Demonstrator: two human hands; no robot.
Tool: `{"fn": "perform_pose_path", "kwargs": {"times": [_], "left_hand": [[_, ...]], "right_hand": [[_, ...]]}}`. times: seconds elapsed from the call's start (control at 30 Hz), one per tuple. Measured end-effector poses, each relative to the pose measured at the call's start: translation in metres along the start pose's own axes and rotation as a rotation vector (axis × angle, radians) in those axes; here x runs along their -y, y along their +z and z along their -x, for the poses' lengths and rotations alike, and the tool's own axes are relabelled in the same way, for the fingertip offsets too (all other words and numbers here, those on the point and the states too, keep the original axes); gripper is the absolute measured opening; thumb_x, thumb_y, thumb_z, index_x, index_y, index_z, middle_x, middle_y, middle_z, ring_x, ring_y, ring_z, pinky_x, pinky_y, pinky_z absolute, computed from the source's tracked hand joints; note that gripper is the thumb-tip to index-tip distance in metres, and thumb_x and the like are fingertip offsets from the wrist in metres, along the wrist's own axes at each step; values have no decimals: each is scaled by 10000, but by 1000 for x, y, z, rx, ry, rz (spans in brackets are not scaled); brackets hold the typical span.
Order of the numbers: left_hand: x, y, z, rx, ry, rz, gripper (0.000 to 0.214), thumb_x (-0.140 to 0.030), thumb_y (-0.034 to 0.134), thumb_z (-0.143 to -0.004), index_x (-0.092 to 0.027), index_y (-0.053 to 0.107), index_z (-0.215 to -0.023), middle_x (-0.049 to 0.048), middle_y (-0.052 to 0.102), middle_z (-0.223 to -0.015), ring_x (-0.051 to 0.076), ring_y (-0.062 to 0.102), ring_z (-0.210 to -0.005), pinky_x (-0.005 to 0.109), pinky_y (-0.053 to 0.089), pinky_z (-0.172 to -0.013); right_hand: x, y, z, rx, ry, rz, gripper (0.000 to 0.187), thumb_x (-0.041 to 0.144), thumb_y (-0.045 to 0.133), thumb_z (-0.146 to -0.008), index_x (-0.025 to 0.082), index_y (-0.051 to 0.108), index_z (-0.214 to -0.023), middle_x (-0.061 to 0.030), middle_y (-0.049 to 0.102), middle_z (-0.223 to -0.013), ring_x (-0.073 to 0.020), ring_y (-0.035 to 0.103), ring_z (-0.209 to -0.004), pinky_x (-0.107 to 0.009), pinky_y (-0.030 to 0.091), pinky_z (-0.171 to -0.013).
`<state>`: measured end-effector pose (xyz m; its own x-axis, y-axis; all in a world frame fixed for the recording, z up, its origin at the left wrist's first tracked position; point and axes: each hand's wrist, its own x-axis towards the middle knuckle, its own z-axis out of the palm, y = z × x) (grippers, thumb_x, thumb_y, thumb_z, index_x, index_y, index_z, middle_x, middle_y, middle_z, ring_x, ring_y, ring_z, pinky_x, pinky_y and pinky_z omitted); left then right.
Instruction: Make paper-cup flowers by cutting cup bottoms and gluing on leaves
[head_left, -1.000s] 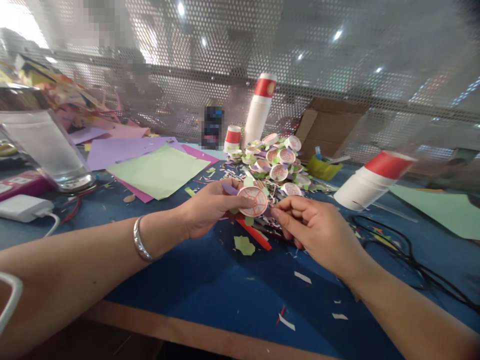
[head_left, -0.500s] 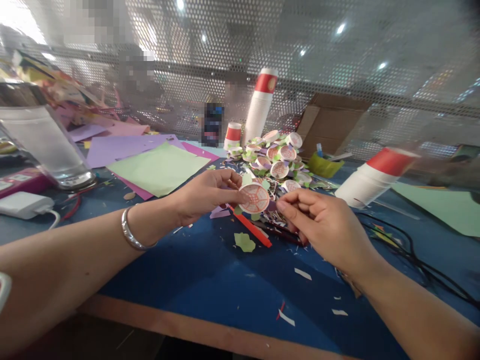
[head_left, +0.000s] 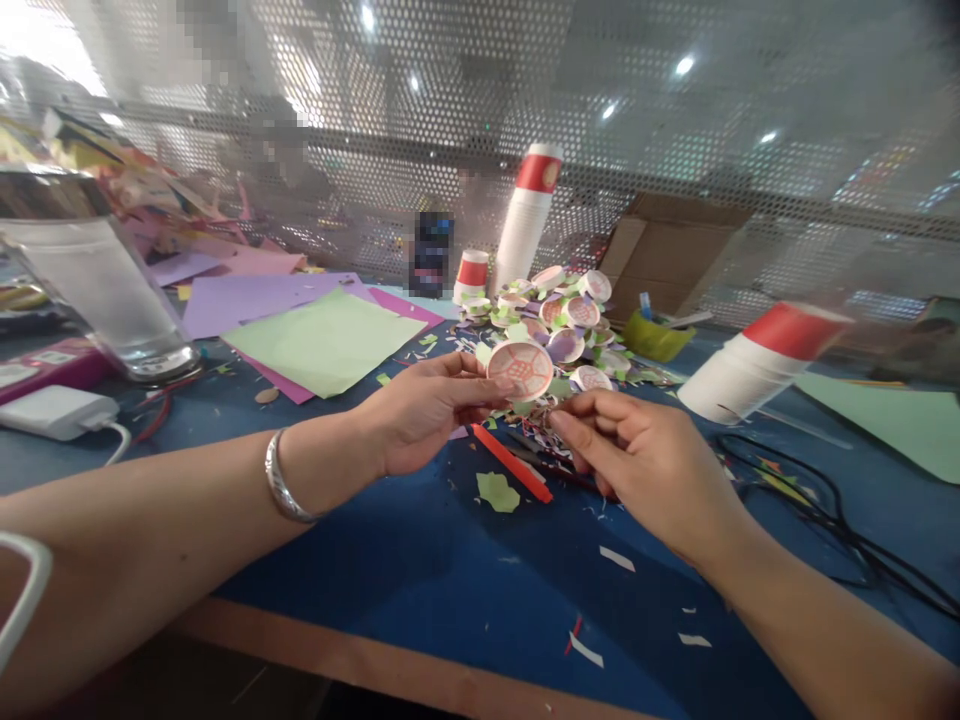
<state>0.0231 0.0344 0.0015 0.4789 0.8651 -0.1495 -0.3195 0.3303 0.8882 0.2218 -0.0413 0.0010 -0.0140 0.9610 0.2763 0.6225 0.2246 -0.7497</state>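
My left hand (head_left: pixel 431 410) pinches a round white cup-bottom disc (head_left: pixel 521 371) by its lower left edge. Orange-red lines form a shell-like pattern on its face, and small green paper pieces stick out around the rim. Just right of the disc, my right hand (head_left: pixel 637 440) has thumb and forefinger pressed together; what lies between them, if anything, is too small to make out. Below the hands a red marker (head_left: pixel 514 463) and a cut green paper scrap (head_left: pixel 497 492) rest on the blue table (head_left: pixel 420 570). Behind them is a heap of similar patterned discs (head_left: pixel 581 312).
Stacked paper cups (head_left: pixel 523 220) stand at the back, with another cup stack (head_left: pixel 757 362) tilted at right. Left are coloured paper sheets (head_left: pixel 330 340) and a water glass (head_left: pixel 112 290). A yellow-green container (head_left: pixel 656 335), cardboard box (head_left: pixel 667 255) and black cables (head_left: pixel 832 510) are at right.
My left hand has raised the disc slightly and turned its patterned face more towards me. My right hand stays pinched beside it, a little lower relative to the disc. The view has shifted slightly.
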Motion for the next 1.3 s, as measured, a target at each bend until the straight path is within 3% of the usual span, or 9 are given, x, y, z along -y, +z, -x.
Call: {"fn": "perform_pose_path", "kwargs": {"times": [0.17,0.4,0.6,0.87,1.1,1.3], "left_hand": [[3,5,4,54,-12,38,221,-35,834,-719,-89,694,-881,69,732,-947,126,670,-836,292,478,-865],[9,9,16,260,56,-34,232,-162,912,-646,-130,759,-816,30,737,-844,138,660,-831,281,489,-831],[6,8,16,191,123,-131,267,-267,946,-631,-139,786,-802,28,740,-823,141,635,-804,293,480,-846],[10,10,16,77,141,-28,267,-251,928,-652,-146,785,-852,23,737,-858,149,627,-866,280,448,-846],[15,17,22,134,149,2,227,-298,902,-722,-161,779,-856,15,731,-868,136,624,-834,284,457,-843],[18,19,27,219,100,-13,304,-337,887,-739,-150,752,-937,49,730,-898,186,659,-859,333,484,-834]], "right_hand": [[2,4,0,29,0,-10,243,419,670,-936,186,723,-895,29,623,-561,-100,497,-420,-239,392,-409],[6,2,3,48,-56,-80,212,391,662,-938,193,722,-894,48,598,-563,-86,472,-424,-229,382,-411],[8,0,4,71,-40,-115,194,376,673,-949,199,730,-892,46,615,-588,-78,493,-443,-216,397,-424],[13,4,4,183,30,-185,251,420,716,-915,172,755,-935,36,615,-597,-78,484,-444,-212,378,-410],[14,8,5,179,66,-200,324,508,728,-905,187,740,-866,29,619,-588,-85,485,-449,-218,381,-436],[14,1,6,86,16,-161,277,449,730,-910,195,722,-802,34,603,-571,-84,486,-419,-209,381,-412]]}}
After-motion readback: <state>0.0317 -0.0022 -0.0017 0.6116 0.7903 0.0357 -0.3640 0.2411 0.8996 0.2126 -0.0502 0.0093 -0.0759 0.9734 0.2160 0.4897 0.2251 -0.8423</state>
